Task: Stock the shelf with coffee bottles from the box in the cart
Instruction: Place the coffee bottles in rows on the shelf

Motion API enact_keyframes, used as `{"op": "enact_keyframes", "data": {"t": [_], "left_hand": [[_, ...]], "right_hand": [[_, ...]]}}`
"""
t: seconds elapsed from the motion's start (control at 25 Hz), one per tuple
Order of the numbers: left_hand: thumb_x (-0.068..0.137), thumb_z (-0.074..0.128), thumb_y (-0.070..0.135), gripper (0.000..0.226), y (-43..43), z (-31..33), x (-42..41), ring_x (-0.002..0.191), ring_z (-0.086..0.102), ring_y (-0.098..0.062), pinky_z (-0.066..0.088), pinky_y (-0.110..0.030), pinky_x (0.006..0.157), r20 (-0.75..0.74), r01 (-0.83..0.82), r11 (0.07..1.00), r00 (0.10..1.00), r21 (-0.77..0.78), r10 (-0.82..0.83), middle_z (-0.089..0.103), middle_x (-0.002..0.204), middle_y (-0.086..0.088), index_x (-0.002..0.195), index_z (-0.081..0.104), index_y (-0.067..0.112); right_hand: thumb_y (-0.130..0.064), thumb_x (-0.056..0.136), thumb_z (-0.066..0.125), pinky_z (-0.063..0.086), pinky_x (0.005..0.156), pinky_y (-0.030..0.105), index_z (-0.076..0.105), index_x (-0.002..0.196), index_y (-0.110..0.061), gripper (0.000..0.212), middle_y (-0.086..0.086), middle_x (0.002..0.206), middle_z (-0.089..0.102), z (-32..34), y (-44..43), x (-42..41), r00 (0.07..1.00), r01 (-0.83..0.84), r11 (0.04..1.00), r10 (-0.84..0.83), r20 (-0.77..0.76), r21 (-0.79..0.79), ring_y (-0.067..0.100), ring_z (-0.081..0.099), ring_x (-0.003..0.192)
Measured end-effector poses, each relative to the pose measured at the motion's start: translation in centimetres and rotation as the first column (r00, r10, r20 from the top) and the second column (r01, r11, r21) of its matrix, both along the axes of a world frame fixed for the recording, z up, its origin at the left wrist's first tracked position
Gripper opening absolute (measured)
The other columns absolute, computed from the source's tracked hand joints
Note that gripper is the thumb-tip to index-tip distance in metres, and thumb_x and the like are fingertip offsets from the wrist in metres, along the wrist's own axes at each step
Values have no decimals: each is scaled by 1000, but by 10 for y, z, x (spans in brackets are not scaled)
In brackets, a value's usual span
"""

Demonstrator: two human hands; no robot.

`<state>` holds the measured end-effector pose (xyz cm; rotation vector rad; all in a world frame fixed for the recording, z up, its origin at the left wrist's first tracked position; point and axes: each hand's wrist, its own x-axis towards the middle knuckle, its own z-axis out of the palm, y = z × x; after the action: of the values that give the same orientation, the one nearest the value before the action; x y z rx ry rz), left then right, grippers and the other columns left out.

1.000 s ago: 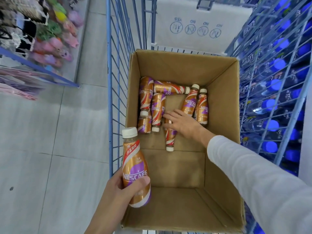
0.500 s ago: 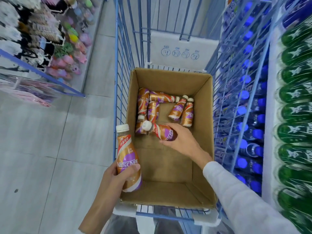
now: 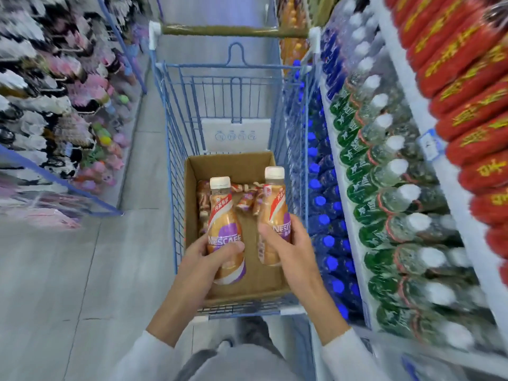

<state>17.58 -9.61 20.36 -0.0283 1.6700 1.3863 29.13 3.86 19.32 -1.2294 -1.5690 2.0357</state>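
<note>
Shop aisle [image 3: 68, 270], bottle [image 3: 272, 213] in right hand [image 3: 288, 251] now raised upright

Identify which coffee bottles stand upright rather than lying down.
The bottle in the left hand and the bottle in the right hand; the other bottles lie flat in the box.

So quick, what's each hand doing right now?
Left hand: grips an upright Nescafe coffee bottle.
Right hand: grips a second upright Nescafe coffee bottle.
</note>
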Motion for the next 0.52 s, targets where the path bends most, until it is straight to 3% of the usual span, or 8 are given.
{"op": "enact_keyframes", "data": {"t": [0.2, 0.36, 0.52], "left_hand": [[59, 87, 44, 41, -11, 41, 38, 79, 77, -24, 62, -30, 65, -112, 234, 956, 970, 176, -217, 80, 92, -5, 96, 77, 31], [71, 87, 22, 23, -32, 67, 87, 72, 75, -21, 61, -31, 65, -153, 385, 886, 922, 256, -356, 80, 87, -8, 92, 78, 20], [63, 85, 29, 25, -47, 93, 151, 63, 71, -17, 55, -22, 54, -192, 577, 767, 817, 280, -545, 78, 79, -9, 84, 78, 17]], "right_hand": [[-49, 73, 80, 60, 83, 41, 70, 108, -40, 37, -4, 106, 78, 55, -58, 68, 962, 255, 966, -249, -107, 38, 19, 75, 98], [-37, 76, 78, 55, 63, 17, 74, 99, -41, 24, -7, 97, 79, 85, -123, 139, 877, 467, 881, -450, -166, 79, 8, 75, 83], [-37, 76, 85, 57, 66, 20, 71, 113, -31, 40, -5, 102, 79, 111, -174, 208, 774, 625, 776, -604, -192, 80, 14, 76, 90]]}}
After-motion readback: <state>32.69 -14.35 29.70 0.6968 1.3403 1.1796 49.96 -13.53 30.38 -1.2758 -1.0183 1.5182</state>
